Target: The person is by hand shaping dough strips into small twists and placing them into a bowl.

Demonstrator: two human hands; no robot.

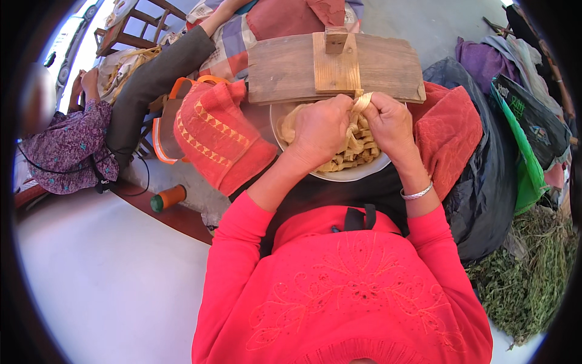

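A flat pale-yellow braid that looks like straw [362, 104] runs between my hands, over a white bowl [353, 176] in front of my lap. My left hand [321, 128] is closed, thumb and fingers pinching the braid from the left. Opposite it, my right hand [390, 123] also pinches the braid, with fingers curled. Below them, more braided strip [359, 156] lies coiled in the bowl. Just beyond my knuckles, a wooden board [279, 70] covers the bowl's far edge; a lighter plank [335, 67] with a small wooden block [336, 40] is on it.
Red cloths [221, 139] [445, 136] flank the bowl. A black plastic bag [479, 200] and dried green plants [533, 267] lie at right. An orange-and-green cylinder [170, 198] rests at left. Farther left sits a person in a purple patterned top [73, 145]; another's dark sleeve [160, 79] reaches across.
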